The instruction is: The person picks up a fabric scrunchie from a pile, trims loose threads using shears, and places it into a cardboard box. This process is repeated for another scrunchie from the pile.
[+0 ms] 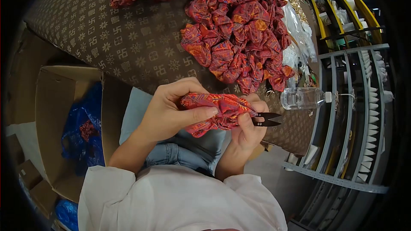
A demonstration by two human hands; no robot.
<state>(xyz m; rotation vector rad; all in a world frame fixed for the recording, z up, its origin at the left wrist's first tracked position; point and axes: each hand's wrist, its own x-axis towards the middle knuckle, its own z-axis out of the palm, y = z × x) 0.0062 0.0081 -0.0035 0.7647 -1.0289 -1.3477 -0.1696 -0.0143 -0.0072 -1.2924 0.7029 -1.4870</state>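
A red patterned fabric scrunchie (220, 100) is stretched between my two hands, above my lap at the table's near edge. My left hand (171, 111) pinches its left part, thumb on top. At the other end, my right hand (250, 132) grips the gathered cloth with the thumb. That same hand also holds black thread snips (269, 119), their blades pointing right and slightly apart. Beyond my hands lies a big heap of similar red scrunchies (239, 30).
A brown patterned cloth covers the table (128, 47). At the right edge lies a clear plastic bottle (302, 98), near plastic bags (299, 38). Metal shelving (338, 179) with white cones stands right. On the left, an open cardboard box (47, 98) contains a blue plastic bag (87, 145).
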